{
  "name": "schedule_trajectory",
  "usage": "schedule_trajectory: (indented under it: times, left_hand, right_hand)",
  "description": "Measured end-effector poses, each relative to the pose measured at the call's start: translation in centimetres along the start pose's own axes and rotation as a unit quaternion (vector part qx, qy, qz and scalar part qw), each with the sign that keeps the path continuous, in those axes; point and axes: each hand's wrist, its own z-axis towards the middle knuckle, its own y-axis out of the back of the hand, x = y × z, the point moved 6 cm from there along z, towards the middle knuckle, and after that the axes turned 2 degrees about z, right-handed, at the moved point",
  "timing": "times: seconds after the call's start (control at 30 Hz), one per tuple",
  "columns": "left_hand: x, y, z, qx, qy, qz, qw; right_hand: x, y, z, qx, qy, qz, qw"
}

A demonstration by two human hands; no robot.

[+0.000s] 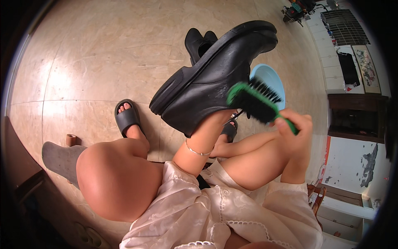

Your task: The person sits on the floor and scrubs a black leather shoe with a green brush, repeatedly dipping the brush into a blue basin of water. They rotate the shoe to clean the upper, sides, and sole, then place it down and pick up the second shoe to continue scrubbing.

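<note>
A black leather shoe point(214, 74) is held up sideways at the centre, its sole facing the upper left. My left hand point(228, 112) reaches into its opening; the fingers are hidden inside, and only the wrist with a thin bracelet shows. My right hand point(293, 126) grips the handle of a green brush with black bristles point(255, 99), beside the shoe's side, where dull marks show on the leather. Whether the bristles touch the leather cannot be told. Behind the raised shoe, more black shoes point(194, 42) stand on the floor.
A light blue basin point(273, 77) stands on the tiled floor behind the brush. My feet are in black slides point(127, 116). To the left lie a grey board-like object point(60, 158) and a brown tape roll point(71, 140). A dark wooden cabinet point(357, 116) is at the right.
</note>
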Motion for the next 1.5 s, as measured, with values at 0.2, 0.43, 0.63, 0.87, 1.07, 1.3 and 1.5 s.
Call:
schedule_trajectory:
  times: [0.2,0.43,0.63,0.87,1.07,1.3,1.5]
  left_hand:
    - [-0.1,-0.9,0.5,0.009,-0.01,-0.005,1.0]
    - [0.2,-2.0,2.1,0.023,-0.033,-0.055,0.998]
    - [1.0,-2.1,2.8,0.032,-0.032,-0.103,0.994]
    - [1.7,-2.1,2.6,0.036,-0.02,-0.131,0.991]
    - [2.2,-3.2,3.4,0.042,-0.021,-0.155,0.987]
    - [2.7,-2.9,3.5,0.04,-0.017,-0.174,0.984]
    - [3.4,-3.5,3.2,0.044,-0.01,-0.183,0.982]
  right_hand:
    - [-1.2,0.5,0.2,0.006,-0.048,0.052,0.997]
    - [-3.4,1.4,0.9,-0.097,-0.076,0.165,0.978]
    - [-5.3,0.6,-1.2,-0.12,-0.058,0.224,0.965]
    - [-7.3,-2.1,-3.6,-0.105,-0.104,0.289,0.946]
    - [-9.2,-3.5,-4.1,-0.108,-0.16,0.294,0.936]
    - [-10.5,-4.1,-4.5,-0.122,-0.189,0.305,0.925]
    - [-11.0,-5.0,-4.9,-0.103,-0.211,0.31,0.921]
